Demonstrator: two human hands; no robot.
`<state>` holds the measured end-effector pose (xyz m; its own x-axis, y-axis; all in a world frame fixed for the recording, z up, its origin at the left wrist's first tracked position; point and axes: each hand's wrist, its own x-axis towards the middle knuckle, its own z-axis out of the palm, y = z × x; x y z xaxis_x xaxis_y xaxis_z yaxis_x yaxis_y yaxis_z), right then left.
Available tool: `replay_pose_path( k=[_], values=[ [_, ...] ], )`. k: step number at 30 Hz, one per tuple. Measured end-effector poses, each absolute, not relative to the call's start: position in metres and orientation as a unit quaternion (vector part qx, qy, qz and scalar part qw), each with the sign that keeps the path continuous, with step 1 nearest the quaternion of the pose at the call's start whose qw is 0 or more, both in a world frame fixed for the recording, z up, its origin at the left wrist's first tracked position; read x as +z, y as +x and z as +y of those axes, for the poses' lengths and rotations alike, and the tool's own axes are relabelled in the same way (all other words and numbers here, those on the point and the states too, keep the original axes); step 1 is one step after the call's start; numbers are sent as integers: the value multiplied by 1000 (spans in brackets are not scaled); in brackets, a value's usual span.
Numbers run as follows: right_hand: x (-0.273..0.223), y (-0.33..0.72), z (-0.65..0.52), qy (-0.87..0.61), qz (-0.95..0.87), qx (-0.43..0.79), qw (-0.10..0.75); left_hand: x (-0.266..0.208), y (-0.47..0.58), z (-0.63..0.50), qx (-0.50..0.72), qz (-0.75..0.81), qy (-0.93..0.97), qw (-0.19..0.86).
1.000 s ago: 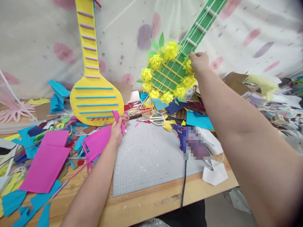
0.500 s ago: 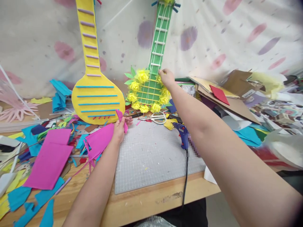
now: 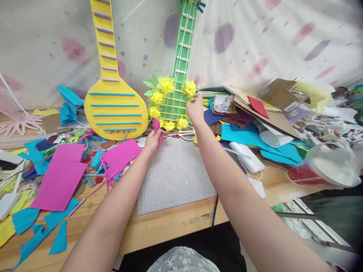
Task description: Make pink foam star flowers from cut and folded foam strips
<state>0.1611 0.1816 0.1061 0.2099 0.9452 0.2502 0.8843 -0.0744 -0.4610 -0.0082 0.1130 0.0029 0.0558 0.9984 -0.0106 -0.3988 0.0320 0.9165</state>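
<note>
My left hand (image 3: 153, 140) pinches a small folded piece of magenta felt (image 3: 157, 132) upright above the far part of a grey cutting mat (image 3: 176, 173). My right hand (image 3: 195, 108) reaches farther out, its fingers curled at the right edge of a green craft guitar (image 3: 176, 104). That guitar leans on the back curtain, with white strings, white frets and yellow flowers (image 3: 166, 86) around its body. Scissors (image 3: 187, 133) lie just below it. A yellow craft guitar (image 3: 116, 113) with blue strips stands to the left. Part of the right-hand fingertips is hidden among the flowers.
Magenta felt sheets (image 3: 61, 181) and blue scraps (image 3: 58, 238) cover the left of the table. Cardboard (image 3: 269, 117), blue felt (image 3: 244, 139) and a red-and-white tub in plastic (image 3: 309, 175) crowd the right. A white curtain (image 3: 244, 56) hangs behind.
My right hand has moved down along the green guitar's edge, and its neck has tipped left. My left hand has shifted right with the magenta piece. The blue glue gun has gone out of sight.
</note>
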Motion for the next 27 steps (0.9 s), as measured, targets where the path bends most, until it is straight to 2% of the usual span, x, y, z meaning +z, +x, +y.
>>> replay_pose_path(
  k=[3,7,11,16,19,22,27],
  values=[
    [68,158,139,-733,-650,115,165,5,1,108,567,382,397,613],
    [35,158,107,-696,-711,82,52,1,4,101,573,390,379,613],
    [29,161,95,-650,-758,16,42,1,7,103,582,402,355,611],
    [32,170,101,-606,-789,63,76,5,16,108,598,399,349,601],
    [35,176,116,-665,-742,44,72,4,18,104,590,398,351,608],
    [39,181,134,-723,-689,36,34,3,17,100,587,393,345,618],
    [39,183,159,-732,-679,52,-5,11,26,112,580,373,316,652]
  ],
)
